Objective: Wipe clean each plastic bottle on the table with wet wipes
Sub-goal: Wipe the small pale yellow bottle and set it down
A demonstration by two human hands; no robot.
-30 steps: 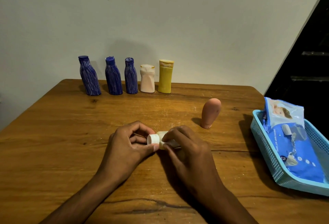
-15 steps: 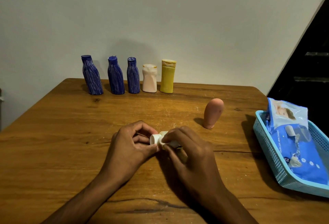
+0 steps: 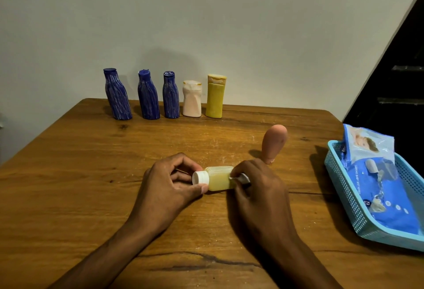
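Head view: since a second ago my right hand [image 3: 257, 187] has slid back toward the base of the small bottle [image 3: 219, 178], so its pale yellow body shows now; before only the cap end peeked out

Left hand [image 3: 167, 182] pinches the white cap [image 3: 200, 178], thumb under, fingers curled over. Right hand fingers are curled round the base end with a bit of white wipe [image 3: 239, 177] pressed against it

Bottle lies on its side between my hands, just above the table [image 3: 68, 174], mid-front

Risks as I see them: my grip is on the cap only, so a hard rub could twist it loose or pop the bottle out. The wipe is mostly hidden, can't tell how much of it touches the bottle

Bottle looks small, squarish, translucent yellow, ribbed white screw cap

Still waiting: pink bottle [image 3: 274, 143] upright just behind my right hand, five more bottles in a row at the far edge. Wipes pack [image 3: 376, 181] sits in the blue basket [image 3: 344, 187] on my right
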